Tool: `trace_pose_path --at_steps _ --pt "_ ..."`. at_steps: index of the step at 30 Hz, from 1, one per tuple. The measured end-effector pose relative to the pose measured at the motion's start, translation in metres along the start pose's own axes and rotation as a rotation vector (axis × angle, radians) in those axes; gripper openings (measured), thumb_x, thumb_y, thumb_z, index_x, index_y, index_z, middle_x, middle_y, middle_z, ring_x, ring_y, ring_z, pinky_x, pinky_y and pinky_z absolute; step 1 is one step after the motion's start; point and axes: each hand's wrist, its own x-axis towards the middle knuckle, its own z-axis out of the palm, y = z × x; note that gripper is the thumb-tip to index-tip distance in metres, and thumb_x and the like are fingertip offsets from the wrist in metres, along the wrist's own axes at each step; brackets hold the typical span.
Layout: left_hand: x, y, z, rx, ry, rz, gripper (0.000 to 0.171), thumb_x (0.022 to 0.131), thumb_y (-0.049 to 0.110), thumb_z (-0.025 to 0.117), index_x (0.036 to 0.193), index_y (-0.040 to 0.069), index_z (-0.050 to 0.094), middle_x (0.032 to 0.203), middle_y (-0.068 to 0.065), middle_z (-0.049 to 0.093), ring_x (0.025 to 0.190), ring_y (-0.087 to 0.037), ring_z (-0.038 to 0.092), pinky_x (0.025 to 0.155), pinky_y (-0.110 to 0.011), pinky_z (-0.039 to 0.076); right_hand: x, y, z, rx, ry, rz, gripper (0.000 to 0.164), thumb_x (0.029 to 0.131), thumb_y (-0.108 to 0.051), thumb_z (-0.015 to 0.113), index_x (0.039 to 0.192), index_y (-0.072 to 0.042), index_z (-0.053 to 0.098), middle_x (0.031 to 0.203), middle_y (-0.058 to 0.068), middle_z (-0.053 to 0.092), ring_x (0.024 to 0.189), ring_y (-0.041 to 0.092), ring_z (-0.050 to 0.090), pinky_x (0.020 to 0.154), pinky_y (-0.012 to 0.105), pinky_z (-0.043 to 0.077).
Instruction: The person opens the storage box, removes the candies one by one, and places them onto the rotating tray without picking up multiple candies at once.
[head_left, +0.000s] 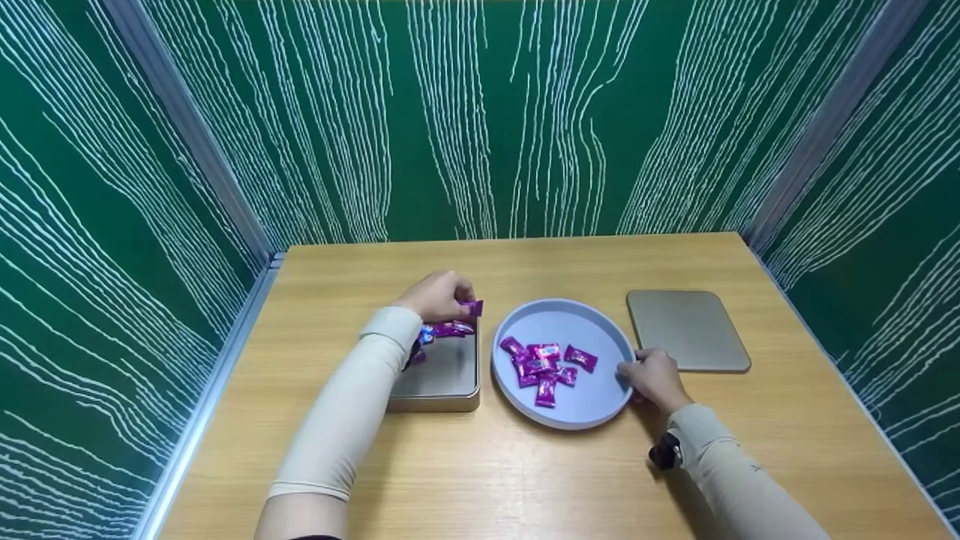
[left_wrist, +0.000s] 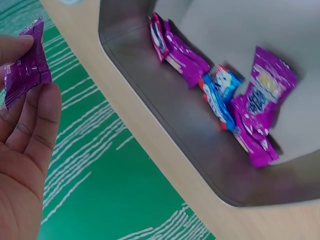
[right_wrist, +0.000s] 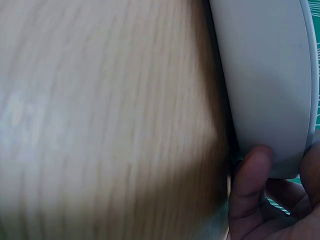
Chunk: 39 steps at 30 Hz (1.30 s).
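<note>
My left hand pinches a purple wrapped candy between thumb and fingers, over the far right corner of an open metal tin. Inside the tin, along its wall in the left wrist view, lie several purple candies and blue-and-white ones. To the right stands a round, pale grey-blue dish with a low wall. Purple candies are heaped left of its middle, one slightly apart. My right hand grips the dish's right side, thumb at the rim and fingers against the outer wall.
A flat metal lid lies on the wooden table behind and right of the dish. Green panels with white wavy lines enclose the table at the back and sides. The left forearm crosses over the tin's left part.
</note>
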Motion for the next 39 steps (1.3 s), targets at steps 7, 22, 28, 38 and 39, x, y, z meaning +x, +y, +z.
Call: trace_pose_path --at_steps 7,22,28,38,39 --pt "0.010 0.013 0.012 -0.037 -0.005 0.024 0.015 0.096 0.009 0.076 0.109 0.009 0.083 0.104 -0.008 0.081 0.096 -0.023 0.072 0.094 -0.040 0.062 -0.001 -0.001 0.000 0.015 -0.013 0.011 0.049 0.093 -0.009 0.067 0.133 0.019 0.064 0.085 0.023 0.076 0.050 0.014 0.062 0.047 0.029 0.057" --pt "0.036 0.055 0.048 -0.057 -0.076 0.132 0.018 0.098 0.011 0.078 0.114 0.007 0.083 0.113 -0.010 0.083 0.108 -0.024 0.076 0.103 -0.034 0.060 0.000 0.000 0.002 0.031 -0.005 0.017 0.045 0.092 -0.009 0.066 0.128 0.018 0.066 0.083 0.020 0.075 0.050 0.012 0.062 0.047 0.029 0.058" --pt "0.045 0.067 0.066 -0.036 -0.098 0.164 0.017 0.096 0.011 0.079 0.113 0.008 0.083 0.111 -0.008 0.083 0.103 -0.021 0.075 0.098 -0.030 0.060 -0.001 0.000 0.002 0.026 0.002 0.017 0.047 0.092 -0.009 0.067 0.130 0.019 0.065 0.087 0.025 0.076 0.048 0.012 0.063 0.046 0.029 0.058" --pt "0.050 0.083 0.089 0.037 -0.160 0.192 0.016 0.097 0.012 0.080 0.112 0.008 0.083 0.108 -0.007 0.083 0.096 -0.017 0.072 0.094 -0.028 0.059 0.000 0.001 0.003 0.039 -0.006 0.035 0.057 0.093 -0.009 0.066 0.142 0.020 0.057 0.103 0.039 0.074 0.047 0.013 0.061 0.047 0.029 0.058" --pt "0.050 0.084 0.090 0.046 -0.165 0.196 0.016 0.097 0.012 0.079 0.111 0.008 0.083 0.108 -0.007 0.083 0.096 -0.017 0.072 0.094 -0.027 0.059 0.000 0.001 0.003 0.038 -0.005 0.033 0.058 0.093 -0.009 0.066 0.142 0.020 0.056 0.103 0.039 0.074 0.047 0.013 0.061 0.046 0.029 0.057"
